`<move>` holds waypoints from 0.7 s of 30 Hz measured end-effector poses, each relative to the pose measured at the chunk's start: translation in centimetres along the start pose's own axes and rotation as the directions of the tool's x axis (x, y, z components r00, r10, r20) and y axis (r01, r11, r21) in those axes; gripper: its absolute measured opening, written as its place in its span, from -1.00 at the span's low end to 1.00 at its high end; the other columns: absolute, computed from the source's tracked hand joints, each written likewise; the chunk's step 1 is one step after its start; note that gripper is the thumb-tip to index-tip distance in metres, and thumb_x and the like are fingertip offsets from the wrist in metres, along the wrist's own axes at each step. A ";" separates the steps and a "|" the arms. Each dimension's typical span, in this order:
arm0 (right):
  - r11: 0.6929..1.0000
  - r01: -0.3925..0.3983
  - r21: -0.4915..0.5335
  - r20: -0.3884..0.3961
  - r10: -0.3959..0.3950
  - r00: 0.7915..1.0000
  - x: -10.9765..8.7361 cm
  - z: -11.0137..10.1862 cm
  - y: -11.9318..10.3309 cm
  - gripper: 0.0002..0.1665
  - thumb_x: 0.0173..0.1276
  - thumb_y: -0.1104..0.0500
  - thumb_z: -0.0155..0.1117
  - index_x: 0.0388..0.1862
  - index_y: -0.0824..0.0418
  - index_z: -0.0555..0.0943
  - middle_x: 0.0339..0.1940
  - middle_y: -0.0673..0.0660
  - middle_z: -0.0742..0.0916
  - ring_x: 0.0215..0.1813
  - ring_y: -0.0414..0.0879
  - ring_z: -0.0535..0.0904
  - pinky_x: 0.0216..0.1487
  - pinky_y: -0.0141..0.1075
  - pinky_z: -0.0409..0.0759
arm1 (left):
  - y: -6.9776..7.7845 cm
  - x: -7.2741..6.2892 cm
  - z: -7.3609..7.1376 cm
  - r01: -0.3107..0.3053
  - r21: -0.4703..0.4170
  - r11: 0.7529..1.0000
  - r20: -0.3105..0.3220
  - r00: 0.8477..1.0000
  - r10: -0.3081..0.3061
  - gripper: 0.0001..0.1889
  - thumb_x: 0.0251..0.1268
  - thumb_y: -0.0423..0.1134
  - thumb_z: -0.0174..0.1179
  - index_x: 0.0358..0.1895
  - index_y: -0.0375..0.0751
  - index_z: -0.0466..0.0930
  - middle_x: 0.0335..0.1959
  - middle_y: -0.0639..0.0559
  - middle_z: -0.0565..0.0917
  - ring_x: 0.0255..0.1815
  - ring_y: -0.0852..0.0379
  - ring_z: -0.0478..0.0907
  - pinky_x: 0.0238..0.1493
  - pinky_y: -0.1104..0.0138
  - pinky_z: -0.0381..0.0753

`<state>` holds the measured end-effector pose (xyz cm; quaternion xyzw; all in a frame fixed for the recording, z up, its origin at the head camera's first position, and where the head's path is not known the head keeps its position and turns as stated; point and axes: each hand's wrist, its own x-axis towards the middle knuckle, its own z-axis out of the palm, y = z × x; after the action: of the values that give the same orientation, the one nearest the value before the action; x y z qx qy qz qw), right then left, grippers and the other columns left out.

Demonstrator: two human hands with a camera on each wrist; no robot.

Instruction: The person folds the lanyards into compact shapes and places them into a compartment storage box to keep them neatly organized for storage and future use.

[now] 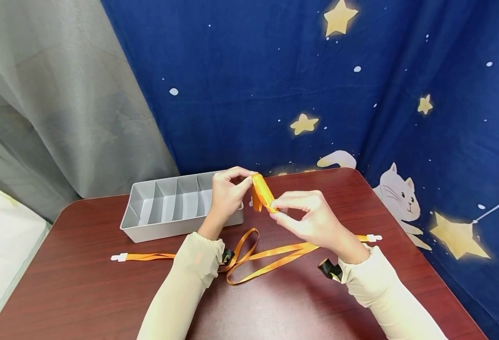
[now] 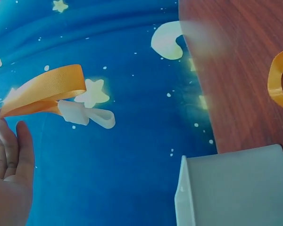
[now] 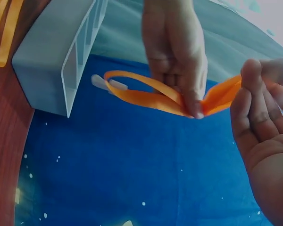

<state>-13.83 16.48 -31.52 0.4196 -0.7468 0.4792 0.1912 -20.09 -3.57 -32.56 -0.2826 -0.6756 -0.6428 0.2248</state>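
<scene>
Held up between both hands is a folded orange lanyard (image 1: 263, 191) with a white plastic clip (image 2: 75, 112). My left hand (image 1: 229, 191) pinches its upper end between thumb and fingers. At the lower end, my right hand (image 1: 310, 215) pinches the strap with thumb and fingertips. In the right wrist view a loop of the strap hangs past the left hand (image 3: 177, 52), the clip beside it, while the right hand (image 3: 266, 122) grips the other end. More orange lanyards (image 1: 270, 269) lie loosely looped on the table below, partly hidden behind the left forearm.
A grey divided box (image 1: 160, 231) stands at the back left of the dark red table (image 1: 253, 311). White clip ends lie left (image 1: 119, 257) and right (image 1: 374, 238) on the tabletop. A blue star-patterned curtain (image 1: 249, 85) hangs right behind the table.
</scene>
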 end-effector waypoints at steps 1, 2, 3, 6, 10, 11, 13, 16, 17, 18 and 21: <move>1.000 0.016 -0.012 -0.003 -0.016 1.000 0.0 0.2 0.0 -0.70 0.06 0.43 0.52 -0.20 0.20 0.78 -0.33 -0.02 0.77 -0.32 -0.18 0.66 -0.31 -0.34 0.65 | 0.1 0.1 0.0 -0.002 0.003 1.000 -0.003 1.000 0.002 -0.94 0.14 -0.65 0.24 -0.36 -0.60 0.69 -0.41 -0.40 0.70 -0.56 0.25 0.50 -0.47 0.54 0.50; 0.999 0.029 -0.019 -0.011 -0.030 1.000 -0.1 0.3 0.1 -0.70 0.05 0.41 0.53 -0.21 0.19 0.77 -0.33 -0.01 0.78 -0.31 -0.18 0.67 -0.30 -0.32 0.66 | 0.2 0.2 0.0 -0.004 0.007 1.000 -0.009 1.000 0.004 -0.94 0.13 -0.65 0.24 -0.36 -0.60 0.70 -0.41 -0.40 0.70 -0.56 0.25 0.49 -0.47 0.54 0.50; 0.999 0.042 -0.016 -0.023 -0.042 0.999 -0.1 0.5 0.1 -0.71 0.06 0.42 0.51 -0.22 0.19 0.77 -0.34 -0.01 0.77 -0.31 -0.17 0.67 -0.28 -0.31 0.66 | 0.2 0.3 -0.1 -0.004 0.005 1.000 -0.013 1.000 0.004 -0.94 0.13 -0.65 0.24 -0.36 -0.60 0.70 -0.41 -0.40 0.70 -0.55 0.24 0.51 -0.46 0.54 0.51; 1.000 0.026 -0.003 -0.076 -0.026 0.997 -0.2 1.0 0.3 -0.79 0.15 0.43 0.44 -0.29 0.17 0.77 -0.39 -0.01 0.77 -0.30 -0.15 0.69 -0.22 -0.33 0.65 | 0.3 0.6 -0.2 -0.002 -0.010 1.000 -0.035 0.999 0.002 -0.95 0.14 -0.66 0.25 -0.36 -0.61 0.69 -0.40 -0.41 0.70 -0.52 0.21 0.55 -0.42 0.52 0.55; 0.998 -0.058 0.027 -0.167 0.062 0.984 -0.3 2.0 0.4 -0.82 0.23 0.46 0.38 -0.33 0.21 0.77 -0.45 0.03 0.77 -0.31 -0.16 0.71 -0.16 -0.36 0.64 | 0.5 1.2 -0.4 -0.006 -0.037 0.999 -0.061 0.998 0.004 -0.96 0.13 -0.66 0.25 -0.37 -0.63 0.68 -0.41 -0.42 0.69 -0.56 0.17 0.54 -0.45 0.52 0.53; 0.996 -0.083 0.026 -0.188 0.086 0.978 -0.4 2.2 0.5 -0.84 0.22 0.44 0.41 -0.32 0.22 0.77 -0.46 0.04 0.77 -0.34 -0.16 0.72 -0.18 -0.36 0.64 | 0.6 1.3 -0.4 -0.009 -0.037 0.999 -0.065 0.998 0.006 -0.96 0.13 -0.66 0.25 -0.37 -0.63 0.68 -0.41 -0.42 0.69 -0.57 0.18 0.53 -0.47 0.53 0.51; 0.989 -0.132 0.059 -0.218 0.142 0.966 -0.5 2.6 0.5 -0.83 0.19 0.44 0.44 -0.24 0.27 0.76 -0.46 0.09 0.77 -0.39 -0.15 0.72 -0.21 -0.35 0.65 | 0.8 1.5 -0.5 -0.014 -0.042 0.999 -0.070 0.997 0.011 -0.96 0.13 -0.66 0.25 -0.38 -0.64 0.68 -0.42 -0.43 0.69 -0.58 0.22 0.51 -0.48 0.53 0.50; 0.973 -0.205 0.107 -0.248 0.226 0.942 -0.5 3.0 0.5 -0.67 0.15 0.43 0.48 -0.08 0.29 0.69 -0.44 0.13 0.77 -0.44 -0.11 0.72 -0.26 -0.32 0.67 | 1.1 1.7 -0.6 -0.020 -0.037 0.999 -0.063 0.998 0.018 -0.96 0.15 -0.64 0.27 -0.36 -0.63 0.68 -0.40 -0.43 0.69 -0.56 0.25 0.55 -0.43 0.51 0.57; 0.966 -0.228 0.122 -0.253 0.253 0.934 -0.5 3.1 0.4 -0.60 0.15 0.43 0.48 -0.01 0.29 0.67 -0.44 0.14 0.77 -0.45 -0.09 0.72 -0.27 -0.32 0.68 | 1.1 1.7 -0.7 -0.020 -0.036 0.999 -0.060 0.998 0.018 -0.96 0.16 -0.64 0.27 -0.35 -0.63 0.68 -0.39 -0.42 0.69 -0.54 0.26 0.56 -0.41 0.49 0.60; 0.957 -0.252 0.145 -0.253 0.282 0.925 -0.5 3.2 0.4 -0.55 0.14 0.43 0.49 0.04 0.30 0.64 -0.43 0.16 0.77 -0.46 -0.08 0.72 -0.26 -0.31 0.69 | 1.0 1.8 -0.7 -0.021 -0.037 0.999 -0.056 0.998 0.018 -0.96 0.16 -0.63 0.27 -0.34 -0.63 0.68 -0.38 -0.42 0.69 -0.53 0.25 0.58 -0.39 0.46 0.62; 0.923 -0.324 0.208 -0.235 0.369 0.899 -0.4 3.5 0.7 -0.48 0.15 0.42 0.49 0.11 0.32 0.60 -0.43 0.20 0.76 -0.48 -0.06 0.71 -0.27 -0.31 0.69 | 0.2 1.9 -0.8 -0.021 -0.044 0.999 -0.044 0.999 0.019 -0.95 0.17 -0.64 0.27 -0.32 -0.61 0.69 -0.35 -0.40 0.70 -0.49 0.21 0.61 -0.35 0.42 0.66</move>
<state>-13.77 13.75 -33.78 0.2247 -0.7346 0.6180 0.1672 -21.36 -4.16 -31.08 -0.2801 -0.6534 -0.6612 0.2396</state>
